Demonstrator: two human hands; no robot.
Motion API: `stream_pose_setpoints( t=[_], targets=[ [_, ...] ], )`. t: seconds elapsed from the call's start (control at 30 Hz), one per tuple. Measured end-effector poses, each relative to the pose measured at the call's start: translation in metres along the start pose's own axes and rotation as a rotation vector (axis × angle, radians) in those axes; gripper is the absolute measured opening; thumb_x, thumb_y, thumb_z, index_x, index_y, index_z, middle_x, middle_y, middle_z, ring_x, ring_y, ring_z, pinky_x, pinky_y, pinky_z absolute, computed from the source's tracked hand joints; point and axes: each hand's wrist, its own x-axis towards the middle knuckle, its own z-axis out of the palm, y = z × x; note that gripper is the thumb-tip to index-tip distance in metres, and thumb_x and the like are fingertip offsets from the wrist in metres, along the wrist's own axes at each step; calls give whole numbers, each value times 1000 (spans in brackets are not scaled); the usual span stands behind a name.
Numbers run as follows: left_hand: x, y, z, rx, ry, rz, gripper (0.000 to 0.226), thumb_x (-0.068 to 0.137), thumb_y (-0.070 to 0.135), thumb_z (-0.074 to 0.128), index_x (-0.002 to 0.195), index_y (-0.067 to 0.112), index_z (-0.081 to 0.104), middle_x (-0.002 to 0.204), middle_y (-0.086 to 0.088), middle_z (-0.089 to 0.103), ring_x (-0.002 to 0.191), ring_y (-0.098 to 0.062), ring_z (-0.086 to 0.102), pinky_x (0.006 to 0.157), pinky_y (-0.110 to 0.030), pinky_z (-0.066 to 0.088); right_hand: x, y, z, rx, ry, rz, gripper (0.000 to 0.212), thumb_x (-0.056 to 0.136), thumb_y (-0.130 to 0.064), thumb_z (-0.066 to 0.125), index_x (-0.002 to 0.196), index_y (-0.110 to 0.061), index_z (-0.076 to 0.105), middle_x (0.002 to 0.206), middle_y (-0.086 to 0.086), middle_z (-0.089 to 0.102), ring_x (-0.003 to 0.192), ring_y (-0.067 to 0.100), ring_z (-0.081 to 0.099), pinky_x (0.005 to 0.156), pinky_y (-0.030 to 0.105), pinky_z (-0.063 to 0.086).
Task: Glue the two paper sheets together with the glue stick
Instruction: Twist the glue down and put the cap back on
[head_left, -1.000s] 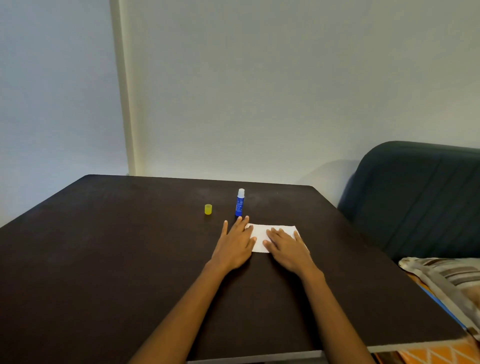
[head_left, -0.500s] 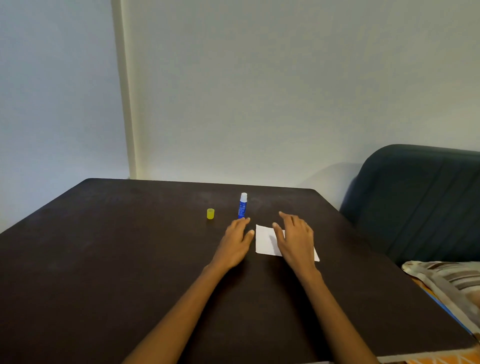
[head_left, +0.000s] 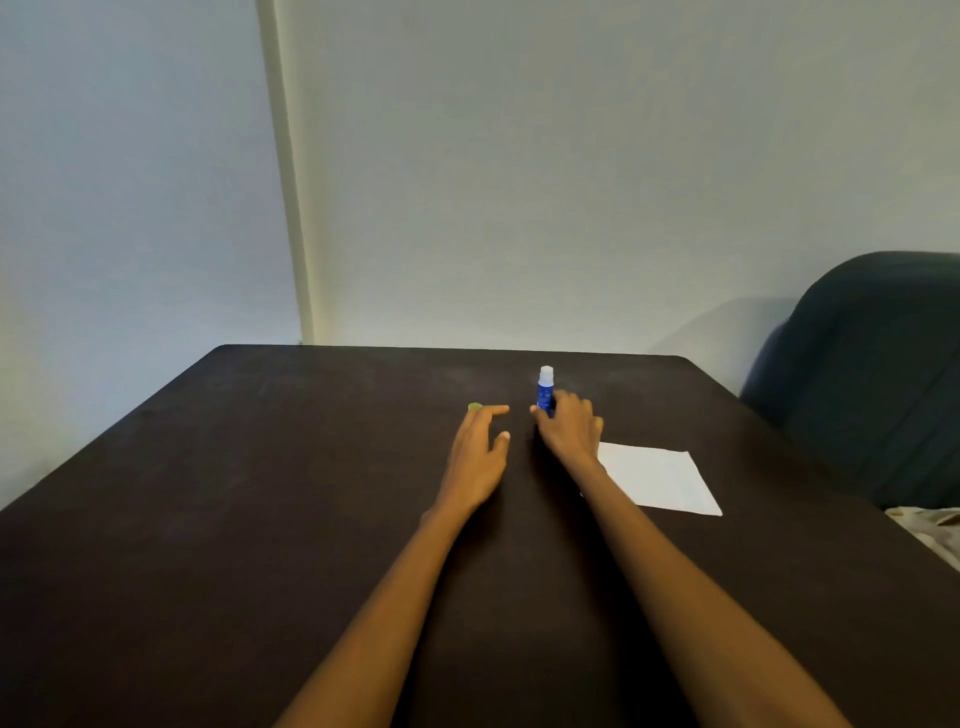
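Observation:
A blue glue stick (head_left: 545, 387) stands upright and uncapped at the far middle of the dark table (head_left: 260, 519), its white tip showing. My right hand (head_left: 569, 431) is at the stick's lower part, thumb on its left and fingers curled round its right. The yellow cap (head_left: 474, 407) sits just left of the stick. My left hand (head_left: 480, 454) lies over the table with fingers stretched out, the index fingertip right beside the cap. The white paper (head_left: 660, 480) lies flat to the right of my right wrist, with neither hand on it.
A dark green sofa (head_left: 872, 374) stands beyond the table's right edge, with a patterned cushion (head_left: 930, 530) at its near end. A pale wall rises behind the table's far edge.
Both hands have come off the paper. My right hand went forward and left to the glue stick. My left hand went forward toward the yellow cap.

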Motion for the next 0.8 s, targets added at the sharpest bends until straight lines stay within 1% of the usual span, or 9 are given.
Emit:
stream_pose_setpoints(
  t=[0.07,0.2,0.3,0.37,0.43,0.5,0.63,0.73,0.8],
  targets=[
    [0,1,2,-35,12,21,36,94,13,48,129,18,48,137,-3,46,128,-18,44,103,-34,40,-6,0,-4,91,10,-45,26,93,-29,52,107,-8,55,110,13,62,107,30,51,88,40,37],
    [0,6,0,-282,92,-57,40,95,17,49,135,14,43,136,0,48,123,-11,47,99,-22,38,-32,-11,-16,483,-180,-139,26,93,-31,54,110,-12,57,103,10,66,94,24,62,84,37,47],
    [1,11,-6,-567,115,-158,33,96,20,47,126,7,52,125,-10,57,113,-20,54,100,-34,43,-52,-21,-19,637,-294,-263,20,94,-33,53,106,-20,62,87,3,66,70,13,62,71,28,50],
    [0,14,-9,-681,87,-153,23,97,19,46,106,4,60,102,-18,61,93,-27,56,84,-39,47,-61,-24,-17,737,-379,-274,20,95,-31,51,105,-19,63,80,0,63,59,8,57,59,21,48],
    [-3,16,-13,-712,66,-178,19,96,20,48,97,6,61,95,-15,62,82,-24,57,70,-34,49,-66,-23,-16,795,-461,-228,28,96,-32,50,102,-10,65,80,3,62,57,6,53,54,19,46],
    [-5,16,-17,-736,38,-213,19,95,21,50,99,6,61,98,-8,67,77,-17,61,64,-28,51,-68,-20,-17,808,-564,-199,36,97,-34,47,99,-4,65,83,6,62,59,6,52,56,20,46],
    [-4,17,-22,-844,-15,-221,20,96,24,46,103,10,59,96,0,74,86,-15,68,70,-28,50,-65,-12,-22,894,-771,-202,28,100,-30,38,100,-17,64,89,0,64,61,5,52,58,20,45],
    [-4,16,-23,-864,-32,-180,18,95,23,47,102,12,60,97,-2,74,91,-14,69,69,-21,54,-63,-10,-22,872,-773,-236,23,98,-29,44,99,-23,66,83,-7,63,59,3,49,55,17,42],
    [-4,14,-21,-848,5,-143,13,93,18,53,101,12,61,94,-3,74,90,-15,70,72,-19,54,-61,-10,-20,739,-631,-283,13,93,-31,54,91,-27,66,71,-13,58,60,2,49,56,15,41]
  ],
)
